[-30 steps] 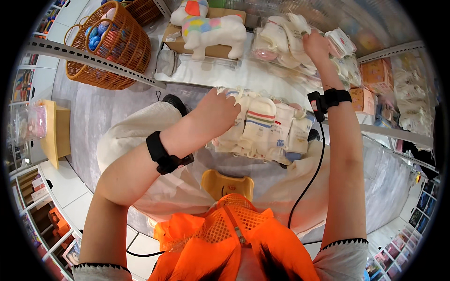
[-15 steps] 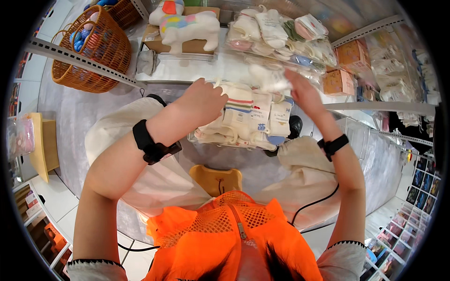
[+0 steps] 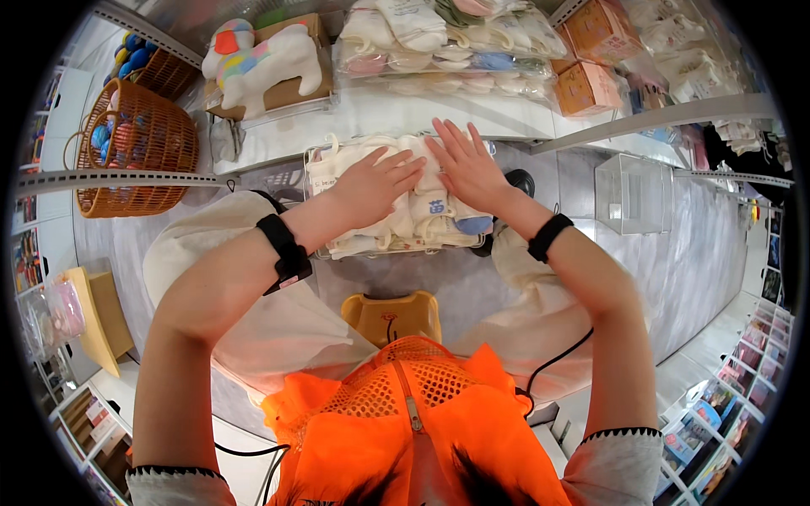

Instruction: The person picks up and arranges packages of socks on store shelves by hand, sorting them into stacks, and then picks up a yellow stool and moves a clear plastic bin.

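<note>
Folded cream cloth items (image 3: 401, 223), some with fabric loops and coloured prints, fill a shallow wire basket (image 3: 314, 157) between my knees. My left hand (image 3: 377, 185) lies flat on the left part of the pile, fingers extended to the right. On the right part rests my right hand (image 3: 467, 169), fingers spread and pointing up and left. Neither hand grips anything. The fingertips of the two hands nearly meet over the middle of the pile, and the hands cover much of its top.
Beyond the basket, a white shelf (image 3: 506, 116) bears bagged cloth items (image 3: 447, 63), a plush dog (image 3: 270, 72) and orange boxes (image 3: 588, 88). A wicker basket (image 3: 139, 152) stands at left, a clear bin (image 3: 633, 194) at right. Near me is a yellow stool (image 3: 391, 312).
My right hand has come left and down from the shelf side, where a blurred white item was at it, onto the pile. My left hand has uncurled and flattened. The view has shifted.
</note>
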The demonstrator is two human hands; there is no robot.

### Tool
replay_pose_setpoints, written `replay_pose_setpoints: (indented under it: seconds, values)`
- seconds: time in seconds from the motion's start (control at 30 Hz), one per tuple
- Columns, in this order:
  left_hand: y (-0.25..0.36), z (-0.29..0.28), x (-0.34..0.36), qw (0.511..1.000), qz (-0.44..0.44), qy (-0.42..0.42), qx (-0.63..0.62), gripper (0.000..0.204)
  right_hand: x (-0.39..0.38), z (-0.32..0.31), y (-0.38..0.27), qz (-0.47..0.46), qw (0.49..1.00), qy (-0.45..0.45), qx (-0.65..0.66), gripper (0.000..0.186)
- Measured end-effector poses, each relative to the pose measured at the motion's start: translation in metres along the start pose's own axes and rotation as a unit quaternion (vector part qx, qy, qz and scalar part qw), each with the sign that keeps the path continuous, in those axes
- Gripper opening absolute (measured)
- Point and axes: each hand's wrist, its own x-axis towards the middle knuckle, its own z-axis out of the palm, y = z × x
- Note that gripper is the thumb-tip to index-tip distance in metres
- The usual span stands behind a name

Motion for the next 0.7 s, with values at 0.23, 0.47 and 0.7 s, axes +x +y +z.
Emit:
replay_pose_setpoints:
  seconds: [0.23,0.47,0.7]
  values:
    - [-0.005,0.031,0.025,0.997,-0.026,-0.070,0.021,0.069,0.005,0.035,0.001,0.037,0.999,-0.016,-0.029,0.058]
    - [0.013,0.025,0.034,0.981,-0.060,-0.154,0.099,0.071,0.004,0.047,0.008,0.019,0.999,-0.012,0.032,0.065]
    - [0.018,0.017,0.016,0.974,0.000,-0.226,-0.028,0.071,-0.002,0.037,0.003,-0.011,1.000,-0.003,0.021,0.075]
